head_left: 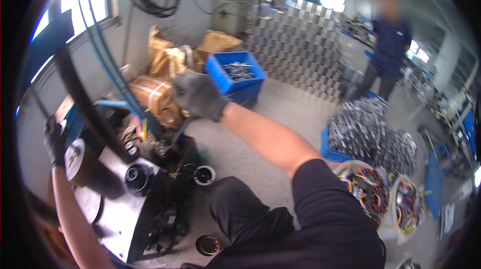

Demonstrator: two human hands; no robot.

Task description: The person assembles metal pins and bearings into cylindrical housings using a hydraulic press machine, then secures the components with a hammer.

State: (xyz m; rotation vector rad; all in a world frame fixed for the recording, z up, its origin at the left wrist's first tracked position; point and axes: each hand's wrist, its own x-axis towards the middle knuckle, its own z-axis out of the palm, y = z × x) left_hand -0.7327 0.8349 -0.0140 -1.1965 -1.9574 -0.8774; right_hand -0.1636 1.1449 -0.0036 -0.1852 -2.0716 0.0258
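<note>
Left hand [54, 141], gloved, is curled beside 1 metal cylinder [92, 173] at the counter [123, 214]'s far-left corner; cannot tell its grip. 1 black round housing [139, 179] sits near the far-right corner. Right hand [199, 96], gloved, is raised, curled narrow; contents unclear.

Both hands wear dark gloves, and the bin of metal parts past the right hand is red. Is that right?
Not quite: the head view shows that the bin of metal parts past the right hand is blue, not red; the rest holds.
</note>
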